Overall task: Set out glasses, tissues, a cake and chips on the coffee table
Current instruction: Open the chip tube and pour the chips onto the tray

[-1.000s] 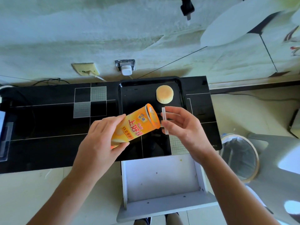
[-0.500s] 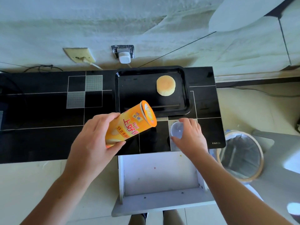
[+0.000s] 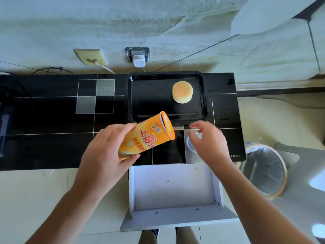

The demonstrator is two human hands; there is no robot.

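My left hand [image 3: 103,154] grips an orange chips can [image 3: 147,138], tilted with its open top toward the black tray [image 3: 131,95]. A round yellow cake [image 3: 182,92] lies on the tray's right half. My right hand [image 3: 209,143] hovers just over the can's clear plastic lid [image 3: 190,146], which lies flat on the glossy black coffee table [image 3: 52,147] right of the can. Its fingers are loose and partly hide the lid. No glasses or tissues are in sight.
A white drawer [image 3: 174,187] stands pulled out below the table's front edge, between my arms. A round bin with a liner [image 3: 263,169] sits on the floor to the right. Wall sockets with a white plug [image 3: 138,59] and cables run behind the table.
My right hand took the clear lid from the can's top down to the table, laid it flat and released it. The left hand kept the can tilted, shifting slightly.
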